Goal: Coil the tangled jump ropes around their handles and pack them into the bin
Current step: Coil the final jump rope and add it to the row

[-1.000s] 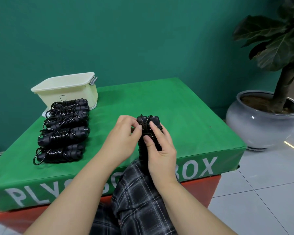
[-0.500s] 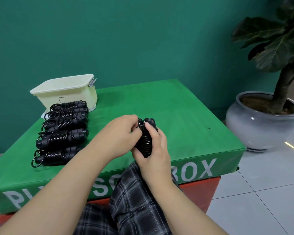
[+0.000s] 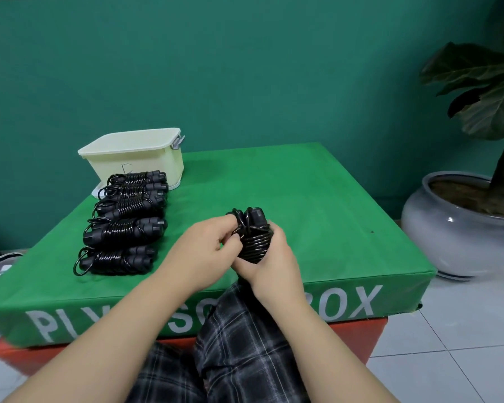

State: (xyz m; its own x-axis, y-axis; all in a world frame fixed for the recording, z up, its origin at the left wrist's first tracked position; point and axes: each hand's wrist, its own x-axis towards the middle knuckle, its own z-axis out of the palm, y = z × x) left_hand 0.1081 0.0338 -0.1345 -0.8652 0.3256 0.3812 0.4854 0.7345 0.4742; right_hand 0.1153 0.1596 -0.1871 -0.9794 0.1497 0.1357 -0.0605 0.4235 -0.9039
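Gripping the coiled jump rope [image 3: 252, 238], right hand [image 3: 269, 267] cradles it while left hand [image 3: 207, 247] apparently pinches its cord.

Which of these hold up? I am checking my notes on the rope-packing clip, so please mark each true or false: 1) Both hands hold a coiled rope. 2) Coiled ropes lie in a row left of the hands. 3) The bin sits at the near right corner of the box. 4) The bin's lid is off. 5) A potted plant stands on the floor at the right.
1) True: the left hand and right hand grip the coiled rope.
2) True: the row of coiled ropes lies on the green box.
3) False: the bin sits at the far left, behind the row.
4) False: its lid is on.
5) True: the potted plant is there.
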